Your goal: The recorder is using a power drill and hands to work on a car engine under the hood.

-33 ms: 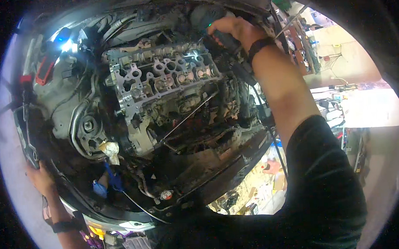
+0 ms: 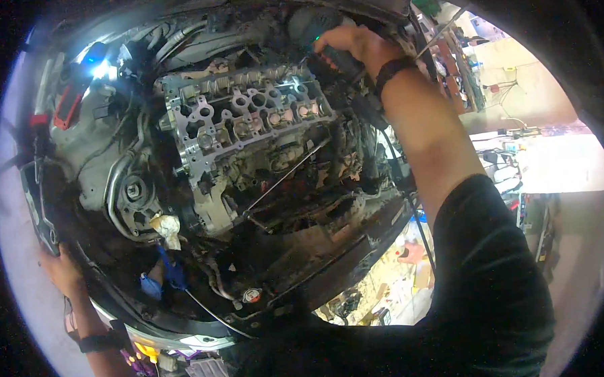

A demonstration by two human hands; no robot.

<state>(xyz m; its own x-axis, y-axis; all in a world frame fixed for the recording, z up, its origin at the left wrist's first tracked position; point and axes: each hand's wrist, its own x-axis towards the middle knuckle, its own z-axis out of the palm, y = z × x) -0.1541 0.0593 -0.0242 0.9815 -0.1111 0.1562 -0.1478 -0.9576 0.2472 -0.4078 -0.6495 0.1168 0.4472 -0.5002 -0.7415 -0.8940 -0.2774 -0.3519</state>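
My right hand (image 2: 350, 48) is closed round a dark power tool (image 2: 337, 59) with a small green light, at the back right of the engine bay. Beside it sits the exposed aluminium cylinder head (image 2: 201, 112), with rows of springs and round bores. At the far left, my left hand (image 2: 63, 270) is closed on the lower end of a long dark metal tool (image 2: 36, 193) lying along the bay's edge. A thin metal bar (image 2: 281, 176) lies slanted across the engine below the head.
A lit red work lamp (image 2: 69, 104) is at upper left. Hoses, a white crumpled rag (image 2: 169, 228) and blue cloth (image 2: 151, 286) lie around the engine. The raised bonnet arches along the right, with a support strut (image 2: 443, 31); cluttered parts (image 2: 348, 308) show below the bay.
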